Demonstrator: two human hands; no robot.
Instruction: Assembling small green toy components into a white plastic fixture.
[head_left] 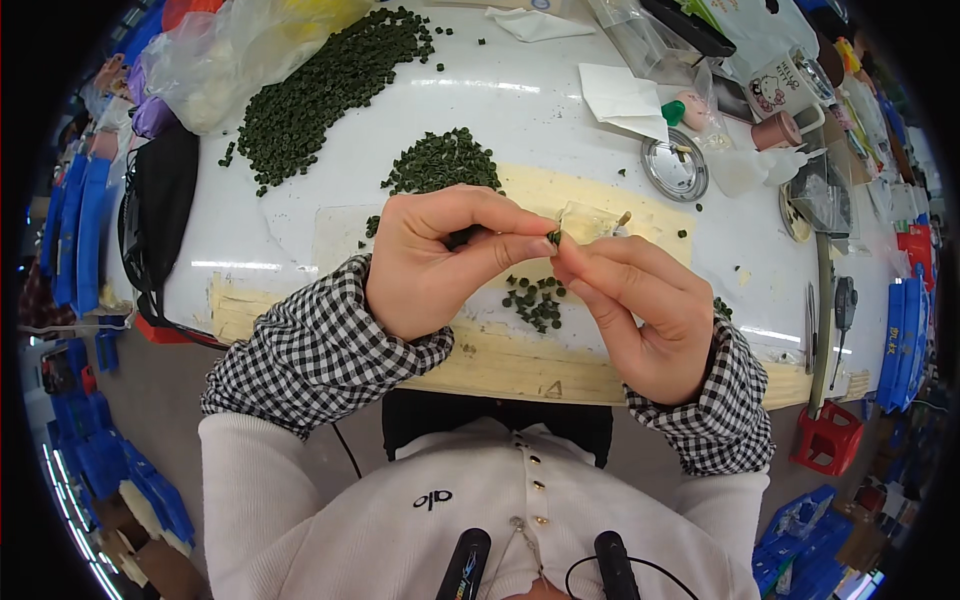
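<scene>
Over the middle of the white table, my left hand (440, 255) and my right hand (640, 305) meet fingertip to fingertip. Between the left thumb and forefinger is a small dark green piece (554, 238), and the right fingertips press against it too. Just below them lies a small group of green pieces (537, 303). A mid-sized heap of green pieces (445, 160) sits beyond my left hand. Behind the right fingertips a clear block (590, 222) rests on yellowish tape; its lower side is partly hidden by my fingers.
A large pile of green pieces (330, 95) spreads at the far left beside plastic bags (230, 60). Black cloth (165, 210) hangs over the left edge. At right are a round metal lid (675, 165), a white mug (785, 85), tweezers (810, 325) and a screwdriver (845, 300).
</scene>
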